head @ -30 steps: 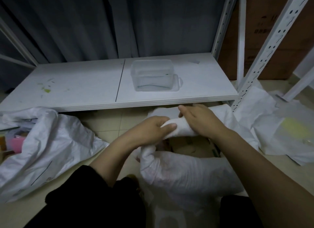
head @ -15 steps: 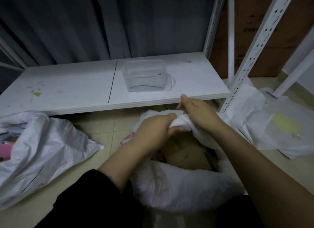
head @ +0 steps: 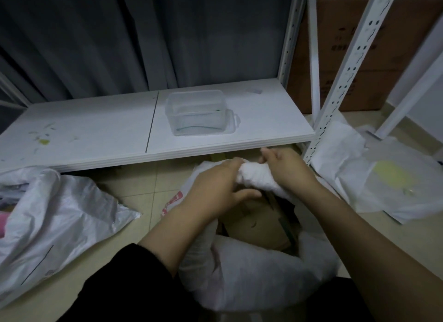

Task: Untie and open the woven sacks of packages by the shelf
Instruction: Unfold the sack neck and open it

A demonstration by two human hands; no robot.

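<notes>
A white woven sack lies on the tiled floor in front of me, below the low white shelf. Its mouth gapes and brown cardboard packages show inside. The far edge of the mouth is rolled into a thick white wad. My left hand grips that wad from the left, thumb underneath. From the right, my right hand closes over the same wad, next to the shelf's edge.
A second white sack lies slumped at the left with pink contents showing. More white sacks lie at the right around the perforated shelf post. A clear plastic box stands on the shelf. Cardboard boxes stand behind.
Both hands have carried the rolled sack edge away from me toward the shelf edge, and the sack's mouth has widened, showing more of the brown packages.
</notes>
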